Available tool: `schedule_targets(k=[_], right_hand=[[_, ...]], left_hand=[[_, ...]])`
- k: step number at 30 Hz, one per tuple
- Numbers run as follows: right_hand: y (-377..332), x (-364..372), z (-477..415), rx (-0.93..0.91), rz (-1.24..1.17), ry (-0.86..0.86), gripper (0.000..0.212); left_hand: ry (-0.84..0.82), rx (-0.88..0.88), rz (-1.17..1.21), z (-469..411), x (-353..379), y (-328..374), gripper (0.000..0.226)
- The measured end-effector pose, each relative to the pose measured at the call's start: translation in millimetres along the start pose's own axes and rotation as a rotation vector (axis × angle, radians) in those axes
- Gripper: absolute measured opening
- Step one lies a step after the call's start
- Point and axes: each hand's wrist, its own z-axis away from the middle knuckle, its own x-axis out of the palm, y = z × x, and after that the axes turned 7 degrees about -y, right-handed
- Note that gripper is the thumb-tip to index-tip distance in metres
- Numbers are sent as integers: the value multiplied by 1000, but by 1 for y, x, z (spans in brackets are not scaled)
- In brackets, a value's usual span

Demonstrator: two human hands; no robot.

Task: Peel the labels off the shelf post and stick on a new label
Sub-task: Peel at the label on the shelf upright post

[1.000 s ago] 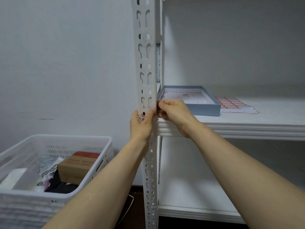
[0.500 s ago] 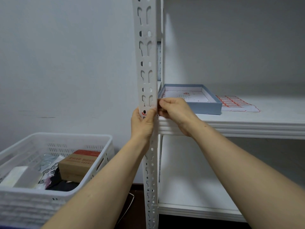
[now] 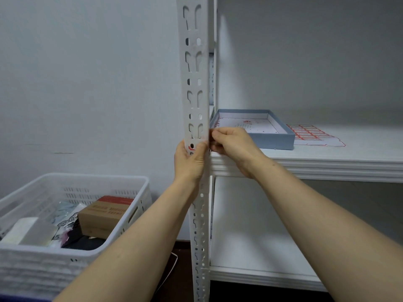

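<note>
Standing upright in the middle of the view, the white shelf post (image 3: pixel 194 68) has rows of slots and round holes along its front face. The left hand (image 3: pixel 189 162) grips this post from the left side, at the height of the shelf board (image 3: pixel 316 164): its thumb lies across the front face and the other fingers are curled round the left edge. Just above the thumb a label (image 3: pixel 196 141) with a thin red border sits on the post, and one red corner of it shows beside a dark hole. The right hand (image 3: pixel 234 143) is at the right edge of the post, touching it, with its fingers curled. Its thumb and forefinger are pressed together, and these fingertips (image 3: pixel 214 134) pinch the right edge of the label, though the part they hold is very small and a little blurred. The two hands are close to each other, with only the post between them. On the shelf board, behind the right hand, stands a low blue box (image 3: pixel 272 142) with white paper inside. Just to the right of it lies a label sheet (image 3: pixel 309 132) with rows of red-bordered labels. At the lower left a white basket (image 3: pixel 91 177) stands by the grey wall (image 3: pixel 87 83). It holds a cardboard box (image 3: pixel 102 216) and some other small packages.
</note>
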Motion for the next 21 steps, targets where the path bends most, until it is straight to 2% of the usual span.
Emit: schedule_targets(k=[4, 10, 14, 21], right_hand=[[0, 0, 1, 4, -7, 1, 26], [0, -1, 2, -14, -22, -13, 27], [0, -1, 1, -10, -25, -11, 26], [1, 0, 2, -17, -39, -26, 27]], left_hand=[[3, -3, -25, -1, -1, -2, 27], [-2, 13, 18, 1, 0, 0, 15], [14, 17, 4, -2, 2, 1, 23], [2, 28, -17, 1, 0, -1, 15]])
